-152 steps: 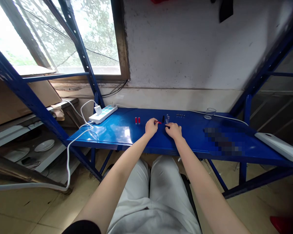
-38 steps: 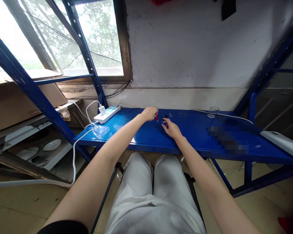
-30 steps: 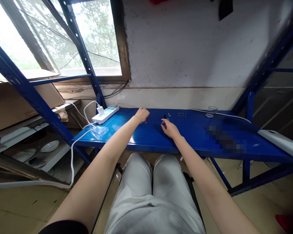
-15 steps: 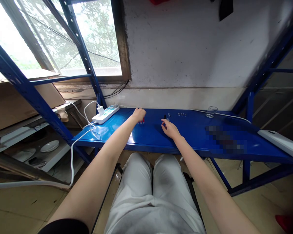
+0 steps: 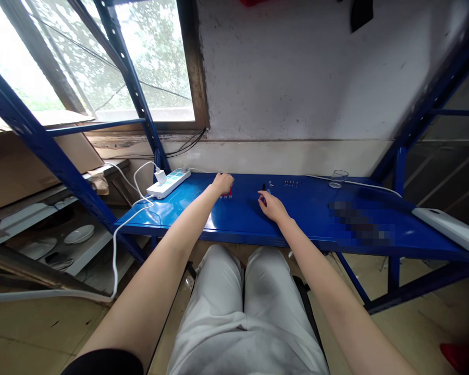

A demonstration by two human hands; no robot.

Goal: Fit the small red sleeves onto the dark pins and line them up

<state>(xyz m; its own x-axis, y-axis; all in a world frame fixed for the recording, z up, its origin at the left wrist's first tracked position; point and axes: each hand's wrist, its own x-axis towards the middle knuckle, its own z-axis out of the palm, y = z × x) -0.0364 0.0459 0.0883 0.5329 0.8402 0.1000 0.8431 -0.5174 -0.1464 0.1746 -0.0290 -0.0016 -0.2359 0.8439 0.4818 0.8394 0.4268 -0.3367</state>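
Observation:
My left hand [image 5: 222, 183] is curled over small red pieces [image 5: 227, 195] standing on the blue metal shelf [image 5: 242, 219]; its fingers are closed on one of them. My right hand [image 5: 271, 204] rests on the shelf with its fingers loosely apart, just in front of a small black piece [image 5: 263, 186] and a small clear piece [image 5: 270, 185]. A row of tiny dark parts [image 5: 291, 183] lies a little further right.
A white power strip [image 5: 169, 182] with a plugged charger and white cable sits at the shelf's left end. A clear glass cup [image 5: 338, 178] stands at the back right, a white flat object [image 5: 447, 229] at the far right. Blue rack posts flank the shelf; a window is at left.
My left hand carried a small red piece leftward from near the black piece to the other red pieces and set it down there. My right hand stayed almost still.

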